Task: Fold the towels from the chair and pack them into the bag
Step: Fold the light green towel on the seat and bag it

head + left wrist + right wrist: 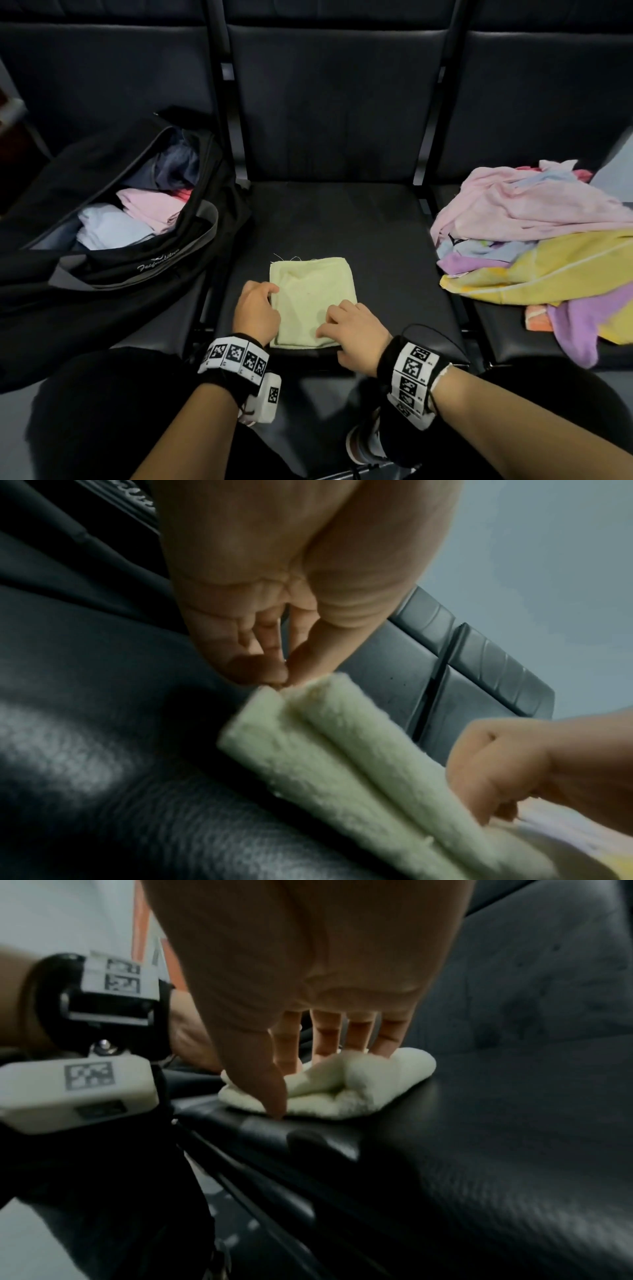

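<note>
your forearms reach in from the bottom of the head view, each wrist wrapped in a black band with printed markers. your left hand (256,310) sits at the left edge of the folded pale green towel (310,298), and in the left wrist view its thumb and fingertips (270,673) pinch the towel's layered edge, where two thick folds show side by side. your right hand (352,334) lies on the towel's near right corner; in the right wrist view its fingers (359,1034) are straight and slightly spread, pressing down on the cloth, while the thumb tip comes down at the towel's near edge.

the towel lies flat near the front of the middle seat (394,246), its near edge almost flush with the seat's front lip. bare cushion stretches behind it to the backrest and to its right as far as the dark gap between seats.

on the seat to your left, the black bag (113,263) stands unzipped, its mouth facing up, with folded white, pink and dark pieces inside. its right side spills against the frame between the seats, near your left hand but apart from the towel.

on the seat to your right, the loose pile of towels (534,240), pink, yellow, purple and light blue, reaches the inner edge of that seat and hangs over its front, well apart from the green towel.
</note>
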Demonstrator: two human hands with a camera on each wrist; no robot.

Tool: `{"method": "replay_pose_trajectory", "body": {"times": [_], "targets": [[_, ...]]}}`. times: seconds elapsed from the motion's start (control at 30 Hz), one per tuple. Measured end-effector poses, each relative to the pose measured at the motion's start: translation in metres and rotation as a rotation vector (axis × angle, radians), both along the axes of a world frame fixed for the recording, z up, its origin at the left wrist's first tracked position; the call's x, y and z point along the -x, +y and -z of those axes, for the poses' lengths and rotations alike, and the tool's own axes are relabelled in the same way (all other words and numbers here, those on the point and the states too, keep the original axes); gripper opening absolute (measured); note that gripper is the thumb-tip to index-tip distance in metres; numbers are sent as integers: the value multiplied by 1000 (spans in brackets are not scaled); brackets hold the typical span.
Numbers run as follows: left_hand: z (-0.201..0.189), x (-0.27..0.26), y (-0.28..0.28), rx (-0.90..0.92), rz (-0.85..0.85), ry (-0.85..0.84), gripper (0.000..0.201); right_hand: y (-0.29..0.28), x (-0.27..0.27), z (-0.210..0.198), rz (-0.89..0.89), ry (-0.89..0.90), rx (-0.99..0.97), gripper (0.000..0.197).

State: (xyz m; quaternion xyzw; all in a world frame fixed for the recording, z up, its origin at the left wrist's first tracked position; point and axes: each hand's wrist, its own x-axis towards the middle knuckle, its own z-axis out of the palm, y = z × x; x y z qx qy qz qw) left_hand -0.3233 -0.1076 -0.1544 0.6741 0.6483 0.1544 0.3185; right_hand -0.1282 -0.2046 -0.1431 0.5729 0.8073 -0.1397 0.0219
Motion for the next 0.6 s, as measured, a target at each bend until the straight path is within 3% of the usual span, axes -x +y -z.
{"method": "replay_pose_trajectory", "body": {"times": [0.07, 0.2, 0.3, 0.43, 0.53, 0.6], "targets": [[-5, -3, -5, -59, 58, 37, 46, -1, 1, 6, -12, -27, -32, 53], [-14, -17, -19, -63, 353, 57, 27, 0, 3, 9, -27, -68, -111, 50], [-13, -27, -31, -4, 530, 210, 38, 8, 0, 7, 44, 51, -98, 37], [-8, -29, -32, -21, 527, 317, 55, 16, -8, -6, 328, 427, 65, 33], [-5, -30, -30, -98, 500, 331, 46, 18, -14, -16, 426, 598, 37, 34], [-4, -30, -29, -148, 483, 305, 33, 18, -14, -19, 424, 584, 40, 36]]}}
